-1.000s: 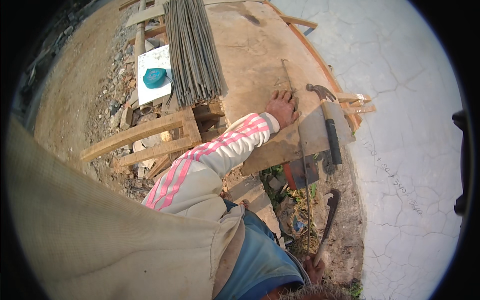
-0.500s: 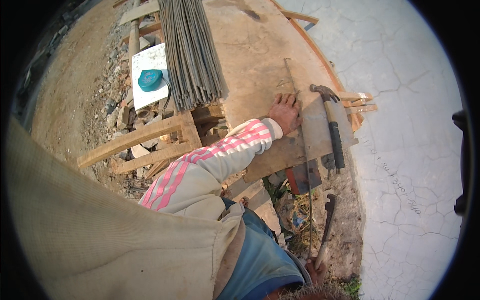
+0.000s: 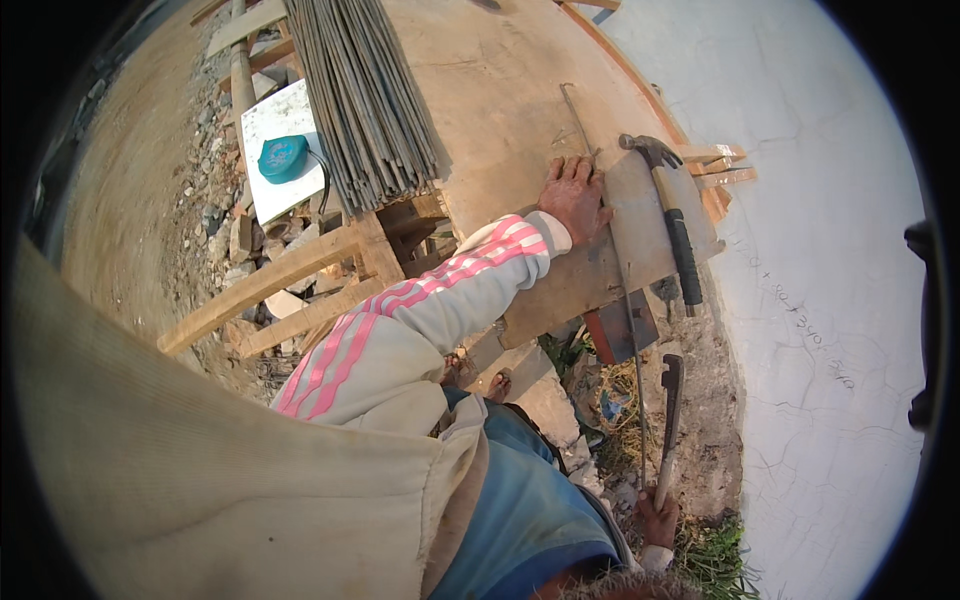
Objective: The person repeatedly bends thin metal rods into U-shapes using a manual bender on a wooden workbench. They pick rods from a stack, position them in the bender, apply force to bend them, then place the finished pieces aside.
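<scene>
My left hand [image 3: 576, 198] rests on the wooden board [image 3: 480, 90], fingers stretched out over a thin metal rod [image 3: 628, 310]. The rod's far end shows a small hook beyond my fingertips. Its near part runs past the board's edge down toward my right hand [image 3: 656, 518], low in the view. The fingers of that hand are closed around the pale handle of a rebar bending wrench [image 3: 672, 405], whose dark notched head points away from me. Whether the right hand also grips the rod's end, I cannot tell. A claw hammer [image 3: 672, 220] with a black grip lies right of my left hand.
A bundle of metal rods [image 3: 362, 100] lies at the board's left. Beside it, a teal tape measure [image 3: 283, 158] sits on a white panel [image 3: 262, 203]. Wooden beams [image 3: 265, 285] stand over rubble. A cracked grey surface [image 3: 810, 250] spans the right; a red-and-dark block [image 3: 620, 330] is below the board.
The view has shifted, so the board and tools appear higher. My right hand and the wrench appear farther right and up. My left hand stays on the rod.
</scene>
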`<state>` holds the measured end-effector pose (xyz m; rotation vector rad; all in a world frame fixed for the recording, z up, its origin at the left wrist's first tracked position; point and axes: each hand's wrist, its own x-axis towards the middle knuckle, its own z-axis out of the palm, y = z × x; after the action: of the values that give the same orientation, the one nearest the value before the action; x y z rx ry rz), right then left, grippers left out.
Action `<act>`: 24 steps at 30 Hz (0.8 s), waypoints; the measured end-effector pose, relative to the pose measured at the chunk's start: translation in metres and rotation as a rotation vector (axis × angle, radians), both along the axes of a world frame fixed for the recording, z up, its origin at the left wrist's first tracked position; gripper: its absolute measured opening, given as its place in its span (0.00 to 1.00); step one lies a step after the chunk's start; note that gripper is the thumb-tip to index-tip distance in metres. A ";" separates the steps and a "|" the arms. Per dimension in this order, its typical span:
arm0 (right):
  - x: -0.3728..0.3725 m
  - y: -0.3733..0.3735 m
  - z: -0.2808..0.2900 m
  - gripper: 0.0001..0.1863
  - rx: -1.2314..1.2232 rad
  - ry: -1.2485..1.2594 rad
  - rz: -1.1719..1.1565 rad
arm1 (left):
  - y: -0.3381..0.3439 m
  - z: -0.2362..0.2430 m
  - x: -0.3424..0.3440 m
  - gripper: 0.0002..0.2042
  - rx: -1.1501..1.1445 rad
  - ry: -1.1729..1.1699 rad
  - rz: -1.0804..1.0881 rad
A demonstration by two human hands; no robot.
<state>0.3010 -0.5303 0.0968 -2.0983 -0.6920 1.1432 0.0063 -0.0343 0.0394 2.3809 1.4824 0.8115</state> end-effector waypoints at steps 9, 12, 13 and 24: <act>0.024 0.018 0.028 0.12 -0.105 -0.401 0.068 | 0.010 -0.020 0.002 0.33 0.095 0.136 0.007; 0.036 0.031 0.048 0.15 0.022 -0.465 0.197 | 0.013 -0.028 0.004 0.33 0.156 0.140 0.030; 0.038 0.035 0.052 0.16 0.038 -0.469 0.221 | 0.014 -0.030 0.005 0.32 0.163 0.150 0.039; 0.115 0.103 0.019 0.23 0.118 -0.490 0.742 | 0.011 -0.038 0.021 0.33 0.119 0.271 0.212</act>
<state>0.4158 -0.4272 0.1160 -2.0793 -1.8294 0.8872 0.0277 -0.0228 0.0011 2.5334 1.8658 0.6560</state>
